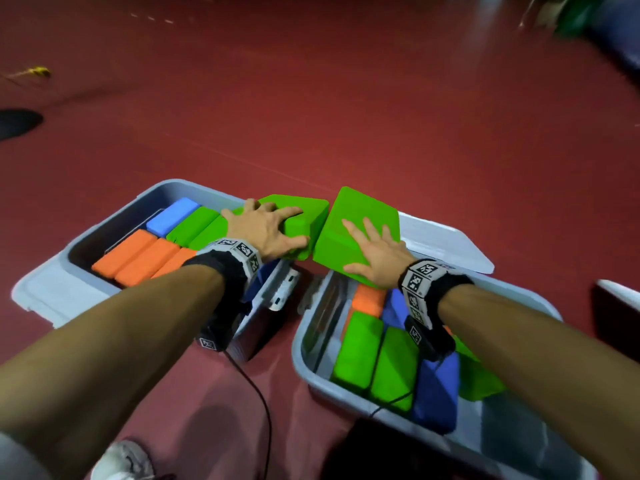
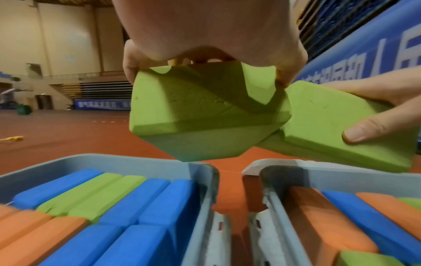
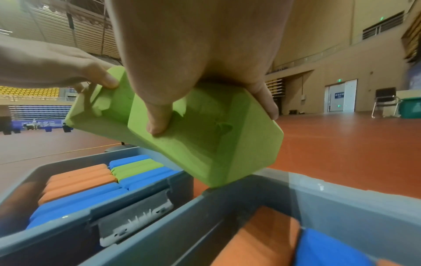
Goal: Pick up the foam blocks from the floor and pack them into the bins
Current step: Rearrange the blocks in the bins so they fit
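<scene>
Here, your left hand (image 1: 266, 230) gripped a green foam block (image 1: 304, 220) from above, fingers spread across its top and thumb curled round the near side, holding it in mid-air at the centre of the head view, above the far right corner of the left bin (image 1: 45, 289). Your right hand (image 1: 377, 258) held a second green block (image 1: 360, 223) just to the right of the first, fingers fanned over its upper face and thumb hooked under the near edge; it hung tilted above the far end of the right bin (image 1: 304, 362). The two blocks met at one corner, touching or nearly so.

In the left wrist view your fingertips (image 2: 132, 72) clamped the block at both sides, with the other block to the right of it and the right thumb pressed on its face. In the right wrist view your thumb (image 3: 157, 118) pressed into the foam and dented it.

The left bin, at lower left of the head view, already held orange blocks (image 1: 138, 258), a blue block (image 1: 171, 216) and green blocks (image 1: 194, 226), standing packed side by side. The right bin, at lower right, held green, orange and dark blue blocks. Both grey bins sat close together on the red floor (image 1: 346, 116), latches facing each other. A white shoe (image 1: 124, 459) showed at the bottom edge.
</scene>
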